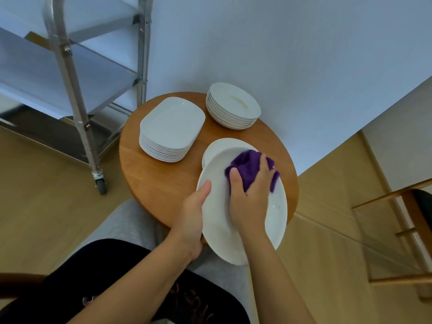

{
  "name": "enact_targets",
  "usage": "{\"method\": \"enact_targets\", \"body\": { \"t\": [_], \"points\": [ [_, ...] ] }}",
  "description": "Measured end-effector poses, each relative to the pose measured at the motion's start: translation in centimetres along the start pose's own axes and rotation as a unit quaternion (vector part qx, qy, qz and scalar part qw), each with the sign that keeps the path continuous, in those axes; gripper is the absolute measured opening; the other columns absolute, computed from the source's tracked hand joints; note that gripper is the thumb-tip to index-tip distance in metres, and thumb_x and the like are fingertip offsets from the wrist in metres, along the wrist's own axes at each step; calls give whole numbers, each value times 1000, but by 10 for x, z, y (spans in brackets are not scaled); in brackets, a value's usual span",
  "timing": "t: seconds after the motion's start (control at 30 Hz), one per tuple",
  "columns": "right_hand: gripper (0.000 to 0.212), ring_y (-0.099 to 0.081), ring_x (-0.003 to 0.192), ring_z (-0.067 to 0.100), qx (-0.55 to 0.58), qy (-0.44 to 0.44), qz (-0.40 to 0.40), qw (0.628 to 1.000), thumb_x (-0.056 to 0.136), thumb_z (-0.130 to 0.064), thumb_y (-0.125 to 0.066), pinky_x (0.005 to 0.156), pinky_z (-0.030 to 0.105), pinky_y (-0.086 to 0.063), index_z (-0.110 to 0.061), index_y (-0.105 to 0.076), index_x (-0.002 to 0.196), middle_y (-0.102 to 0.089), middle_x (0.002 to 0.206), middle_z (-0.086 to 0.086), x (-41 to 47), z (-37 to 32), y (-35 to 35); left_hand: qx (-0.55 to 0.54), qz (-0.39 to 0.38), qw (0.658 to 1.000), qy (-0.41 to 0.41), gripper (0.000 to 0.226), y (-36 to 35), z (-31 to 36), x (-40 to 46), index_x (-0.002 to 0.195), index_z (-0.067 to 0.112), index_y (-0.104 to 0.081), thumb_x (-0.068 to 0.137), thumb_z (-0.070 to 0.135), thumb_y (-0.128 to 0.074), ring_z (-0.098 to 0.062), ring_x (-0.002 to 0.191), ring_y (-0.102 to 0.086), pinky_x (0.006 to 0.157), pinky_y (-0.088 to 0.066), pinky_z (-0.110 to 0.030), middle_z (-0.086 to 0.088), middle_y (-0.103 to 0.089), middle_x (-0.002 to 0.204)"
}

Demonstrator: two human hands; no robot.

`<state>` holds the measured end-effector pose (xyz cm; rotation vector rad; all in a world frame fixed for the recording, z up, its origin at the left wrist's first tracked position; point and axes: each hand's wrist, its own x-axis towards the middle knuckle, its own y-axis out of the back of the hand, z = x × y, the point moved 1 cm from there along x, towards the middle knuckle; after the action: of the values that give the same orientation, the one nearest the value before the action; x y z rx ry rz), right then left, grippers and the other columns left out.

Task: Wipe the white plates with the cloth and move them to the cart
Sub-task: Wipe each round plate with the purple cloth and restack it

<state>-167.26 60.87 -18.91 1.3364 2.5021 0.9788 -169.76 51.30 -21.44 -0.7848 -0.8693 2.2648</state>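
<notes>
A large white oval plate (217,220) is held tilted over the near edge of the round wooden table (163,183). My left hand (192,211) grips its left rim, thumb on top. My right hand (251,195) presses a purple cloth (247,167) against the plate's upper face. Under it sits a short stack of like plates (217,146). A stack of rectangular white plates (170,129) stands at the table's left. Round white plates (233,106) are stacked at the back. The metal cart (77,90) stands to the left of the table.
The cart's caster wheel (101,183) rests on the wooden floor close to the table's left edge. A wooden chair frame (402,230) is at the right. A pale wall runs behind the table. My lap lies below the held plate.
</notes>
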Motion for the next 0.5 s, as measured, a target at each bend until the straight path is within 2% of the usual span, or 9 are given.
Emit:
{"method": "enact_targets", "body": {
  "t": [0.07, 0.17, 0.2, 0.3, 0.33, 0.4, 0.5],
  "points": [
    [66, -35, 134, 16, -16, 57, -64, 996, 84, -47, -53, 106, 44, -40, -36, -26, 143, -34, 148, -6, -9, -6, -6, 3, 19, 1000, -20, 30, 2, 2, 0, 93, 46, -71, 91, 47, -41, -16, 96, -68, 82, -54, -36, 7, -73, 98],
    [57, -30, 137, 10, -48, 118, -168, 978, 85, -44, -48, 111, 41, -35, -40, -31, 140, -34, 147, -13, -29, -13, -27, -46, 66, 996, -34, 32, 11, 5, -2, 114, 32, -64, 89, 44, -49, -23, 106, -64, 92, -51, -43, -2, -71, 108],
    [54, -28, 138, 8, -46, 128, -189, 973, 86, -40, -51, 112, 38, -33, -40, -33, 137, -35, 147, -14, -34, -15, -31, -70, 79, 994, -34, 32, 14, 8, -1, 112, 28, -67, 89, 43, -50, -25, 103, -66, 90, -52, -43, -5, -71, 108],
    [49, -35, 135, 10, -51, 162, -242, 955, 84, -30, -60, 110, 33, -35, -41, -41, 128, -42, 143, -11, -42, -16, -28, -121, 95, 987, -34, 36, 24, 16, 4, 79, 26, -78, 90, 44, -48, -22, 81, -72, 66, -59, -36, -5, -75, 90],
    [50, -35, 135, 10, -63, 165, -273, 946, 82, -31, -60, 109, 31, -36, -44, -39, 126, -41, 143, -13, -43, -15, -21, -135, 103, 985, -30, 37, 27, 18, 5, 79, 24, -77, 90, 44, -49, -22, 77, -72, 62, -59, -36, -6, -75, 87],
    [52, -31, 136, 8, -81, 172, -330, 925, 82, -35, -58, 108, 30, -37, -46, -34, 127, -36, 144, -18, -42, -10, -5, -151, 103, 983, -18, 33, 28, 21, 5, 96, 21, -69, 87, 47, -51, -26, 78, -72, 63, -58, -40, -10, -75, 90],
    [56, -24, 138, 5, -119, 170, -327, 922, 85, -37, -60, 108, 27, -35, -46, -34, 133, -30, 147, -21, -41, -1, 13, -135, 78, 988, -14, 36, 28, 24, 4, 104, 23, -65, 87, 48, -46, -27, 81, -72, 63, -57, -40, -10, -74, 96]
  ]
}}
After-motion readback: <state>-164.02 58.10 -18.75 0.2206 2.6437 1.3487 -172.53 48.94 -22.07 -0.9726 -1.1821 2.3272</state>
